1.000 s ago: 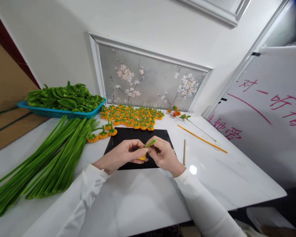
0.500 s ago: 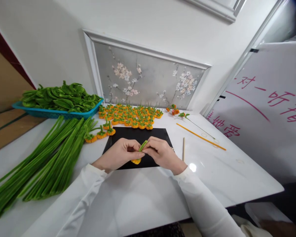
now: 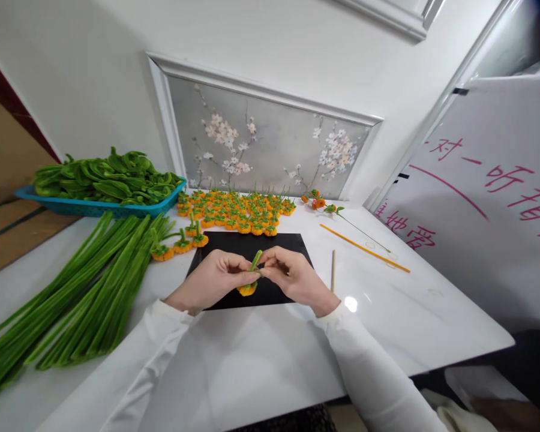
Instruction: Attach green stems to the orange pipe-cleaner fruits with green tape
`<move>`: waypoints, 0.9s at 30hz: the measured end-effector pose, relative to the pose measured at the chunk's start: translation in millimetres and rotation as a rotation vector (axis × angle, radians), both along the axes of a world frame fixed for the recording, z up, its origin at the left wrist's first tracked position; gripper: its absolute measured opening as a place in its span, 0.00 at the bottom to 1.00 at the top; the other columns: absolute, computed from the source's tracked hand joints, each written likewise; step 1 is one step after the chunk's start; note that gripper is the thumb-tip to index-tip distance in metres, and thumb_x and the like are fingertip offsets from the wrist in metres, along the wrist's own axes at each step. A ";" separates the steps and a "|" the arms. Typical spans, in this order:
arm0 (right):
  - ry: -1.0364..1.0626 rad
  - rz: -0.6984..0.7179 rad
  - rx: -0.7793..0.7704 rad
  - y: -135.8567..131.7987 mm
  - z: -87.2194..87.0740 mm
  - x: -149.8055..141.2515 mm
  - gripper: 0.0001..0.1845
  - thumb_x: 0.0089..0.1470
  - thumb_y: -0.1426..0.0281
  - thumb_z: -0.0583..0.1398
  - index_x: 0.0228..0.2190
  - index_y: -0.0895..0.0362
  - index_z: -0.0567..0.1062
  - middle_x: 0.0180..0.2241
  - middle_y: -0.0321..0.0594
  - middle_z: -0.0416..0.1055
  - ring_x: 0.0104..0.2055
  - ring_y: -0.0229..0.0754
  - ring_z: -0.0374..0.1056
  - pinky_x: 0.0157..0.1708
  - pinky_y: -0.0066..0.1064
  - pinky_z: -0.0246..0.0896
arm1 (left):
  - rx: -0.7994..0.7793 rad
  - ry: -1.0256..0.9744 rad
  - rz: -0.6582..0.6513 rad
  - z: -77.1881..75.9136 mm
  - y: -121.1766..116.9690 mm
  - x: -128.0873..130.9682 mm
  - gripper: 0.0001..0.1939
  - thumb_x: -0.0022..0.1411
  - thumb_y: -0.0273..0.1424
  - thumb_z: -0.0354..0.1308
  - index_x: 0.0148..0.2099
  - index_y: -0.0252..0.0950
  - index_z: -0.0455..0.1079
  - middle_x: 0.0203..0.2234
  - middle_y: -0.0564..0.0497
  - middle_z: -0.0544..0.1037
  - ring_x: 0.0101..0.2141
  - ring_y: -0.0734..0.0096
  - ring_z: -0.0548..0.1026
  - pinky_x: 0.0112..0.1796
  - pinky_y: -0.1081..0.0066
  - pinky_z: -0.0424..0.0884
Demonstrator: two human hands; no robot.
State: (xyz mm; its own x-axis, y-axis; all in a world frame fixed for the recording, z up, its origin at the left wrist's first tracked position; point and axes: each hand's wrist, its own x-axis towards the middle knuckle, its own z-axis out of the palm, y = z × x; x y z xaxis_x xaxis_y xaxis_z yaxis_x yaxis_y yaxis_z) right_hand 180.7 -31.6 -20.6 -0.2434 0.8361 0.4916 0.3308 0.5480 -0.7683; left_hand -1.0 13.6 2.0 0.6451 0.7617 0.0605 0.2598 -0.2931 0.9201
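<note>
Over the black mat (image 3: pixel 234 240), a small orange pipe-cleaner flower (image 3: pixel 247 290) points its petals downward. Its green stem (image 3: pixel 256 260) stands up between my fingertips. My left hand (image 3: pixel 216 276) is closed, with thumb and forefinger pinching the flower's green part just above the petals. From the other side, my right hand (image 3: pixel 294 277) is pinched closed at the same spot, its fingertips meeting the left ones. The fingers cover the exact part gripped. Three loose flowers (image 3: pixel 182 243) of the same kind rest left of the mat.
Several finished-looking orange flowers (image 3: pixel 238 210) stand in rows behind the mat. Green pipe cleaners (image 3: pixel 94 288) lie at left, before a blue tray (image 3: pixel 99 207) heaped with green fuzzy leaves. At right are an orange pipe cleaner (image 3: pixel 364 248), a thin stick (image 3: pixel 333 270) and a flower stem (image 3: pixel 364 231).
The green stem has tipped more upright, and more of the orange flower shows below my fingers. My right fingertips have shifted slightly, with the fingers a little more raised.
</note>
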 end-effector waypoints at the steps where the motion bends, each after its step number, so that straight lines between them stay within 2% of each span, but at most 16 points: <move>1: 0.008 0.002 -0.013 0.2 -0.6 0.3 0.05 0.56 0.72 0.56 0.36 0.56 0.69 0.25 0.32 0.66 0.25 0.33 0.60 0.26 0.24 0.55 | -0.007 0.004 0.004 -0.9 0.7 -0.5 0.13 0.53 0.36 0.60 0.22 0.32 0.71 0.17 0.53 0.71 0.22 0.75 0.66 0.25 0.75 0.61; 10: -0.012 0.005 -0.008 -0.7 0.6 0.8 0.08 0.55 0.72 0.55 0.39 0.57 0.69 0.24 0.32 0.64 0.24 0.32 0.56 0.25 0.25 0.53 | 0.025 0.061 -0.045 -2.8 3.2 -1.7 0.16 0.55 0.37 0.58 0.20 0.32 0.67 0.15 0.57 0.62 0.20 0.79 0.56 0.22 0.76 0.53; 14: -0.002 -0.003 -0.023 -0.7 0.6 -2.3 0.06 0.53 0.68 0.59 0.33 0.58 0.71 0.23 0.31 0.61 0.22 0.31 0.52 0.21 0.25 0.48 | 0.024 0.039 -0.063 -2.1 1.1 0.5 0.19 0.54 0.35 0.58 0.17 0.33 0.59 0.15 0.59 0.55 0.19 0.80 0.51 0.21 0.76 0.48; 16: 0.027 -0.026 -0.025 -0.9 0.8 -3.7 0.08 0.50 0.66 0.62 0.30 0.58 0.72 0.23 0.31 0.60 0.21 0.31 0.49 0.20 0.25 0.46 | 0.024 0.034 -0.070 -0.6 0.1 1.3 0.18 0.54 0.34 0.59 0.17 0.33 0.59 0.15 0.59 0.53 0.19 0.80 0.51 0.21 0.76 0.48; 22: 0.137 -0.013 -0.052 -3.6 3.2 -7.1 0.12 0.51 0.62 0.61 0.25 0.58 0.74 0.25 0.36 0.67 0.24 0.33 0.57 0.24 0.26 0.51 | -0.056 0.032 -0.166 5.2 -2.4 -1.3 0.11 0.55 0.35 0.58 0.26 0.32 0.70 0.19 0.57 0.65 0.22 0.78 0.59 0.24 0.77 0.56; 27: 0.172 -0.058 -0.084 -4.7 3.2 -9.7 0.13 0.50 0.61 0.62 0.23 0.59 0.73 0.23 0.35 0.66 0.22 0.31 0.53 0.22 0.25 0.50 | -0.114 0.007 -0.199 3.0 -0.9 -2.9 0.10 0.53 0.34 0.61 0.28 0.32 0.72 0.19 0.56 0.68 0.23 0.77 0.63 0.27 0.76 0.60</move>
State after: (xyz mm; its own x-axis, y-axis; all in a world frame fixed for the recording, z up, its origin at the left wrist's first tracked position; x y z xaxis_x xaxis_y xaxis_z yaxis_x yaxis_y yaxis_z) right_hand 171.1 -36.3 -17.4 -0.1119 0.8863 0.4495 0.2199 0.4632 -0.8586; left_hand -3.9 12.6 5.1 0.7837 0.6207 -0.0236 0.2133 -0.2333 0.9487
